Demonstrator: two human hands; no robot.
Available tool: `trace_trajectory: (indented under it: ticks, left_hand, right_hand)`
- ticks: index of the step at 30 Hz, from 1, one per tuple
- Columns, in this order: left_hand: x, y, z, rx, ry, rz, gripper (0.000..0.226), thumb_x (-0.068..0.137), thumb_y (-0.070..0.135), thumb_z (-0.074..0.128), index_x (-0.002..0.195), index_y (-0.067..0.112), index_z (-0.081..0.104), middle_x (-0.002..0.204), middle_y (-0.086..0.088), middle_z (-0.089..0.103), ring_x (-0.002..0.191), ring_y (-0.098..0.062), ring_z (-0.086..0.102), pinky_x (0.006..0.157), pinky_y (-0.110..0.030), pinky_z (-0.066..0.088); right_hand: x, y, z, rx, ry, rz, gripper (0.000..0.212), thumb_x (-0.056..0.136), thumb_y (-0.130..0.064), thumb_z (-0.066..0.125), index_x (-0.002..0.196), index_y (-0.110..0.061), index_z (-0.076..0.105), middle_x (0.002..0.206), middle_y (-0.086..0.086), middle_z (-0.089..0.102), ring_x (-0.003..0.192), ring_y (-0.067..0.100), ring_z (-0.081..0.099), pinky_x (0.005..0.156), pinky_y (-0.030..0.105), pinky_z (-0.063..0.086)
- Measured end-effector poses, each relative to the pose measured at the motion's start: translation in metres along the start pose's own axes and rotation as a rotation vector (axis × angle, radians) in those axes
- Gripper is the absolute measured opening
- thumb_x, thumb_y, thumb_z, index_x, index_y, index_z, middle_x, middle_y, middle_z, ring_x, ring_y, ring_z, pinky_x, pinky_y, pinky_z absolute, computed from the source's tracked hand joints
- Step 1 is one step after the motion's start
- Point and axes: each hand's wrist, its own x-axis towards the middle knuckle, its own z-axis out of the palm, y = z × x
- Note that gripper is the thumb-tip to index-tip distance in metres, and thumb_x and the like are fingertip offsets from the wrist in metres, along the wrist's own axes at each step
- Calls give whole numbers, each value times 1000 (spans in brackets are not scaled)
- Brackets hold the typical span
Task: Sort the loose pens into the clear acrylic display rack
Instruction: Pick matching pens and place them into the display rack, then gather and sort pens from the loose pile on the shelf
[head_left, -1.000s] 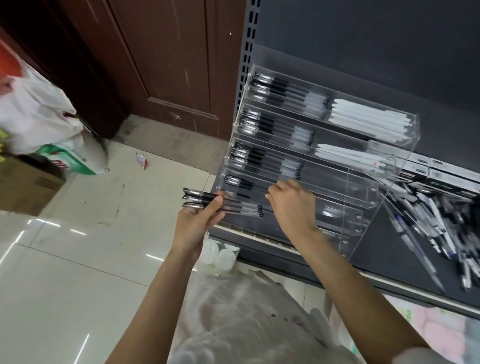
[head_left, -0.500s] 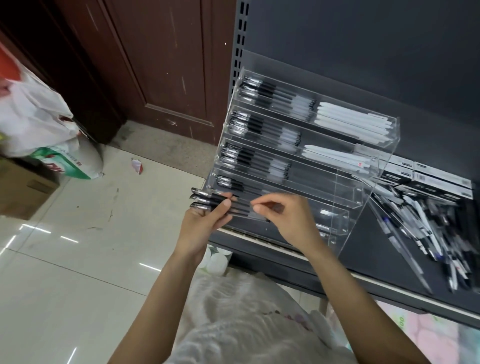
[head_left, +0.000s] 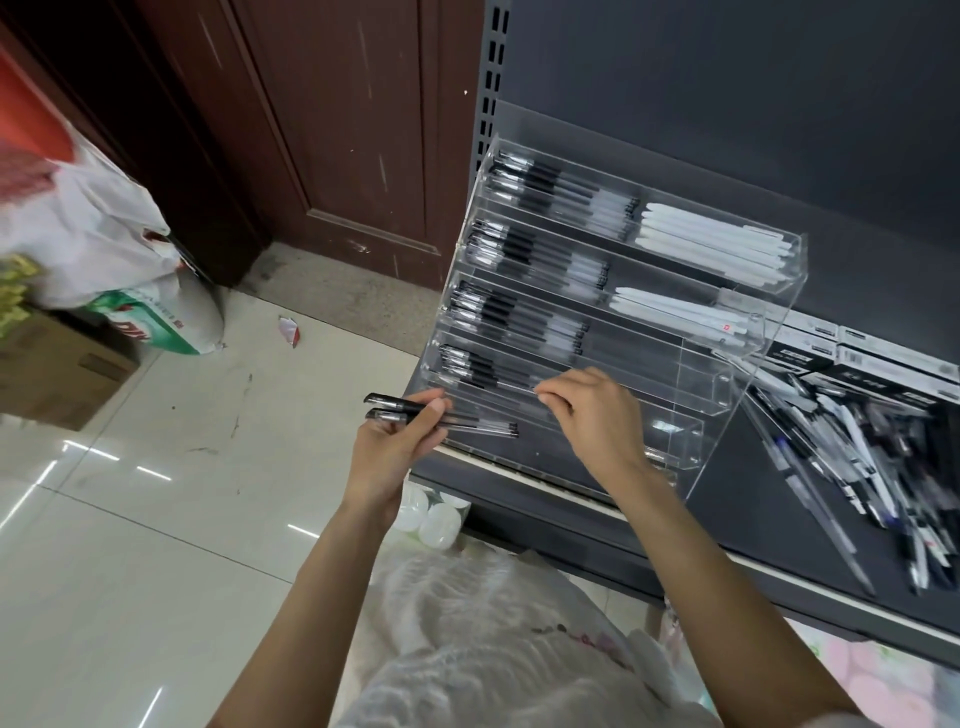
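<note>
Head camera looks steeply down, close above the rack (single view).

Bare forearms, no sleeves | left hand, right hand: no rings, no watch | white, lightly patterned garment at torso

Glossy pale tiled floor, dark wooden door, grey shelf.

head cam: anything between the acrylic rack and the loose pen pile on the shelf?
Nothing: bare dark shelf separates the rack from the pen pile, per the head view.
</note>
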Motion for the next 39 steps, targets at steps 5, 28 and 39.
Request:
trace_trajectory:
  ticks: [5,28,39]
  left_hand:
    - [-4,0,6,-17,-5,1,13,88,8,63,99,10,69,89,3,72,83,-5,69,70,-13,52]
    - [4,-1,12,83,-67,55,18,86,9,66,103,5,65,82,-8,69,80,-11,70,70,-15,53]
    - [12,2,6,260,-39,116,25,81,15,72,104,6,66,51,10,56,63,-6,65,66,-19,55]
  right_hand:
    - [7,-6,11,-52,-50,-65,9,75,-13,77,80,-20,75,75,-4,72,66,18,65,45,29,52]
    - [-2,-1,1,-251,197,-101,7,77,-16,77,82,-19,73,71,-5,71,66,12,63,52,21,48]
    - [13,-1,26,-508,224,-153,16,71,-6,77,79,-17,69,69,-4,62,67,15,52,63,24,37]
